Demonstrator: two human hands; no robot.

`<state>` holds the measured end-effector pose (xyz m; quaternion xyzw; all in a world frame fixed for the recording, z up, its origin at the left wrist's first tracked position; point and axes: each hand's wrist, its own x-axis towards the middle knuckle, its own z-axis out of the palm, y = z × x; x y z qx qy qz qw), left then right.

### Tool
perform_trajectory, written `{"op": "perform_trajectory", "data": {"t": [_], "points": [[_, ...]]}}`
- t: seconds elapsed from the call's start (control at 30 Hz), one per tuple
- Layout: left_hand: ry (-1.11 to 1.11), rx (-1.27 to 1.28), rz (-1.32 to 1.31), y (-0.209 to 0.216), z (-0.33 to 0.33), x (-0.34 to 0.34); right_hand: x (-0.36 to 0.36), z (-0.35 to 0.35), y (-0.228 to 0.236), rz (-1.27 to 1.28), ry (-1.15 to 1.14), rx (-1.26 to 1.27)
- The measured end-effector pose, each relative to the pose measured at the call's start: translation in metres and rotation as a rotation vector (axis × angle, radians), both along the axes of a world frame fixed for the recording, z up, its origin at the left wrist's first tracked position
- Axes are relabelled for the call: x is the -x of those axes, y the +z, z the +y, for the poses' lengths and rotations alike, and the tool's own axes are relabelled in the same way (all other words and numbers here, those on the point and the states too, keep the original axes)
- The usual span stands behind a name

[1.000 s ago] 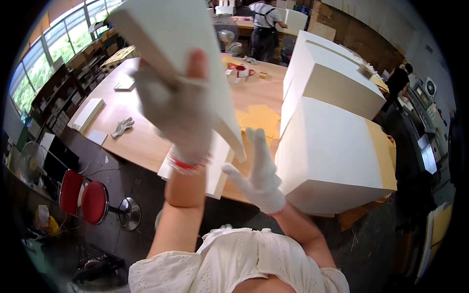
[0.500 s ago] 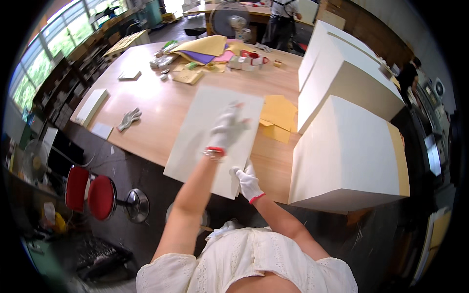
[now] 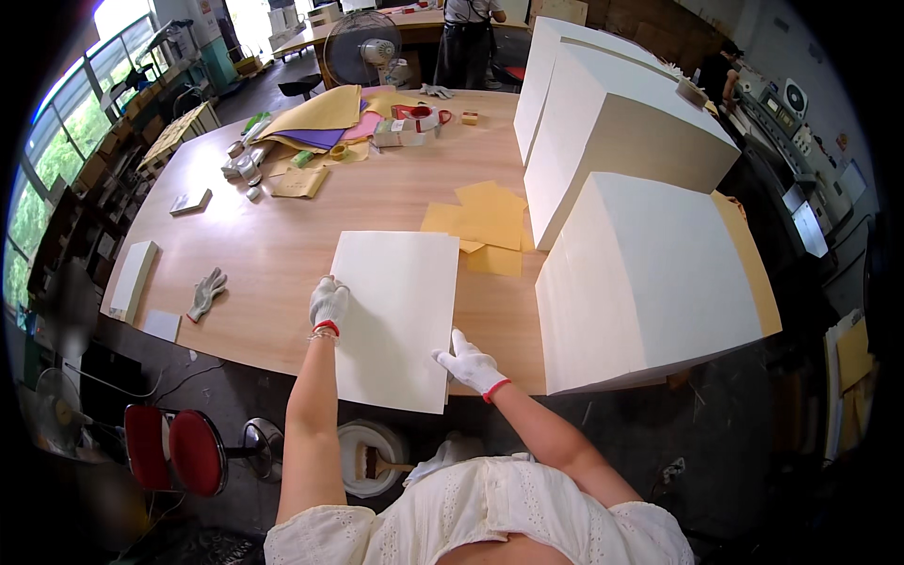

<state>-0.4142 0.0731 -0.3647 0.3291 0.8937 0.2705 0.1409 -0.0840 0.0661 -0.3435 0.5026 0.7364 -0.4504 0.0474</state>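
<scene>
Head view: the gloved left hand [image 3: 329,303] curls at the left edge of the white paper stack [image 3: 400,311], its grip unclear; the gloved right hand [image 3: 474,365], loosely open, meets the right edge. Overhanging the wooden table [image 3: 268,259], the stack could slide off if pushed unevenly.

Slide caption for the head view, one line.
Gloved left hand and right hand at opposite sides of white paper on a wooden table.
</scene>
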Motion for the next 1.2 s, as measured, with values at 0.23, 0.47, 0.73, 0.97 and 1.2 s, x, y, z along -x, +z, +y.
{"op": "perform_trajectory", "data": {"t": [0.23,0.47,0.73,0.97,1.2], "points": [[-0.212,0.003,-0.106,0.036,-0.070,0.002,-0.019,-0.045,0.024,0.089,-0.023,0.055],[-0.576,-0.070,-0.012,0.019,-0.240,0.003,-0.019,-0.104,-0.006,0.095,0.228,-0.417],[-0.377,-0.366,-0.116,-0.022,-0.216,0.003,-0.019,-0.072,-0.019,0.188,0.221,-0.555],[-0.498,-0.435,0.070,-0.026,-0.224,0.009,-0.013,-0.080,-0.031,0.198,0.223,-0.656],[-0.503,-0.519,0.173,-0.027,-0.225,0.008,-0.015,-0.080,-0.039,0.264,0.211,-0.683]]}}
